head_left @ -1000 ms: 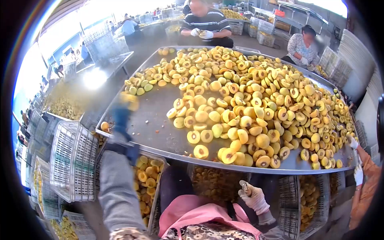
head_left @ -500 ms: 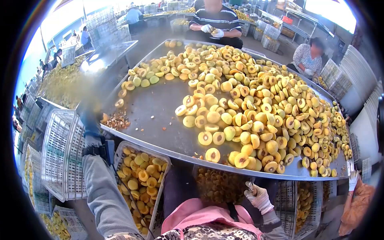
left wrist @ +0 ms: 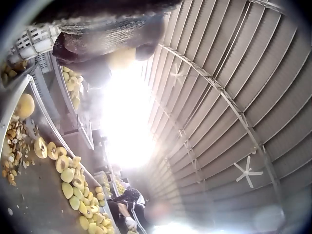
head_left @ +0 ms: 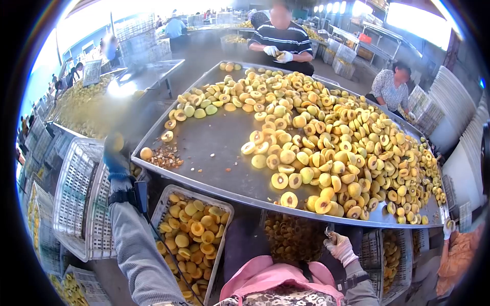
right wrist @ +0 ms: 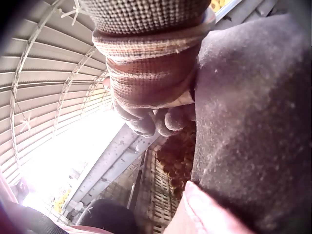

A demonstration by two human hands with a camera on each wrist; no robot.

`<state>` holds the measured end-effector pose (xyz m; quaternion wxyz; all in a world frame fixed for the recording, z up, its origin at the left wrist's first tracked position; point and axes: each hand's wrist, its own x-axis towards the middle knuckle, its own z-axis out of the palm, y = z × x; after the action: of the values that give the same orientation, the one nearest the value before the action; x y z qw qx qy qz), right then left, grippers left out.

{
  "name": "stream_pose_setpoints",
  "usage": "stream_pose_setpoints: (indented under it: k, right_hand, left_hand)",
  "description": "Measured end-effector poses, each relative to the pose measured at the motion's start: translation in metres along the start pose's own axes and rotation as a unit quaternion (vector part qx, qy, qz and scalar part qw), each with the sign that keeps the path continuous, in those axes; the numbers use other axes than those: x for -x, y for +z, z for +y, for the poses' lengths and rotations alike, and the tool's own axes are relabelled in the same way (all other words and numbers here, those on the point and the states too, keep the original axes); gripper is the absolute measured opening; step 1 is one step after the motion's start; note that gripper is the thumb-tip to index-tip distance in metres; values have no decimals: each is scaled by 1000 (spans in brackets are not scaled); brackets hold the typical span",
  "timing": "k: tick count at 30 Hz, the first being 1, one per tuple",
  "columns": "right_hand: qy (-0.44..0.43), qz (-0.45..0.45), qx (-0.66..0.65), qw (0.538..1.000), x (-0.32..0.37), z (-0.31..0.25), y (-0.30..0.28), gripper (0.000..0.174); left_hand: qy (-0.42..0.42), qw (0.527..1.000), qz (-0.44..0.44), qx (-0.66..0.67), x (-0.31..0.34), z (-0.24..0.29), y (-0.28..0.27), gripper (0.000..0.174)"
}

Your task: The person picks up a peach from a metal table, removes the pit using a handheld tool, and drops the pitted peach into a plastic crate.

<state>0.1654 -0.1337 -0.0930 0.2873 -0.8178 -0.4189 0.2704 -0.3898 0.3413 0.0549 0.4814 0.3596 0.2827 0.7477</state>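
Observation:
In the head view my left hand, in a blue glove, is raised beyond the metal table's left corner with a yellow fruit at its fingers. The left wrist view shows that hand dark against the light, gripping a yellow piece. Low over my lap, my white-gloved right hand holds a small metal tool. Its fingers are curled in the right wrist view, where the tool is hidden. Halved yellow fruit covers much of the metal table.
Pit fragments lie at the table's left corner. A crate of fruit stands below the front edge, and white crates stand at the left. A person in a striped shirt sits across; another in orange is at right.
My left hand has moved left from over the table's corner to beyond its edge, still with yellow fruit. The head view has shifted. My right hand stays low near my lap.

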Motion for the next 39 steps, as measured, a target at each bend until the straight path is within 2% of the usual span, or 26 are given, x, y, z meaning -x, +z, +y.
stream_pose_setpoints:
  k: [1, 3, 4, 5, 6, 8, 9, 10, 12, 14, 15, 16, 17, 18, 20, 21, 22, 26, 28, 32, 34, 35, 36, 37, 38, 39]
  right_hand:
    - [-33, 12, -59, 998, 0, 4, 5, 34]
    - [1, -24, 79, 997, 13, -35, -15, 36]
    - [-55, -52, 47, 996, 9, -15, -19, 37]
    - [43, -104, -12, 994, 21, -41, -34, 35]
    - [-8, -99, -47, 994, 30, -33, -41, 33]
    - [-16, -105, 109, 988, 64, -70, -77, 30]
    - [-35, -85, 83, 992, 71, -46, -97, 30]
    - [-147, -23, 268, 952, 78, -38, -125, 27]
    - [-69, 68, 447, 889, 97, -38, -180, 13]
    - [-96, 151, 467, 866, 108, 15, -249, 18]
    - [1, 192, 482, 855, 112, 17, -264, 21]
    - [33, 232, 452, 861, 112, -16, -256, 25]
    - [-18, 270, 371, 888, 98, 21, -265, 31]
    - [51, 242, 412, 877, 90, -15, -248, 42]
    - [4, 190, 223, 956, 65, -34, -204, 39]
    - [-91, 209, 228, 946, 53, -36, -177, 34]
    - [-116, 187, 188, 957, 44, -49, -148, 34]
    - [-110, 25, 32, 993, 26, -86, -76, 37]
    - [-236, 61, -89, 966, 16, -88, -48, 37]
    - [-185, 18, -205, 961, 15, -94, -38, 39]
    - [-194, 37, -219, 955, 15, -93, -35, 40]
    - [-192, 45, -219, 956, 16, -89, -33, 40]
    - [-181, 43, -246, 951, 17, -83, -30, 40]
    - [-173, 40, -273, 946, 16, -83, -29, 39]
    - [-177, 43, -271, 945, 16, -84, -31, 39]
    - [-158, 39, -256, 953, 18, -85, -33, 38]
  left_hand:
    - [1, 999, -45, -13, -10, -5, -13, 23]
    - [24, 997, -59, 46, -19, 14, -10, 27]
    - [-65, 992, 67, 88, 23, 45, 33, 25]
    - [133, 980, 84, -121, -27, 29, 1, 30]
    - [297, 893, 80, -329, -62, 8, -26, 36]
    - [65, 991, 101, -54, 3, 72, 37, 30]
    - [54, 994, 87, -48, 10, 74, 35, 38]
    - [37, 996, 68, -43, 17, 70, 39, 45]
    - [29, 999, 18, 36, 59, 58, 57, 51]
    - [-36, 993, -96, 62, 85, 13, 48, 49]
    - [-75, 989, -112, 64, 114, 3, 61, 50]
    - [-112, 984, -125, 65, 148, -9, 79, 50]
    - [-148, 978, -125, 73, 173, -25, 96, 49]
    - [-185, 971, -125, 79, 198, -41, 112, 48]
    - [-231, 952, -167, 114, 246, -64, 140, 39]
    - [-7, 968, -224, -113, 274, -70, 158, 37]
    - [226, 883, -258, -322, 297, -71, 175, 39]
    - [145, 884, -343, -284, 358, -99, 210, 55]
    - [173, 870, -352, -300, 383, -129, 212, 64]
    - [34, 903, -377, -204, 415, -119, 232, 76]
    - [239, 754, -452, -412, 416, -110, 239, 77]
    - [-144, 838, -450, -272, 421, -124, 240, 65]
    - [-143, 838, -454, -267, 424, -124, 241, 65]
    - [-372, 841, -391, -34, 425, -116, 244, 60]
    - [-562, 749, -286, 203, 425, -111, 246, 55]
    - [-526, 773, -320, 155, 426, -112, 244, 50]
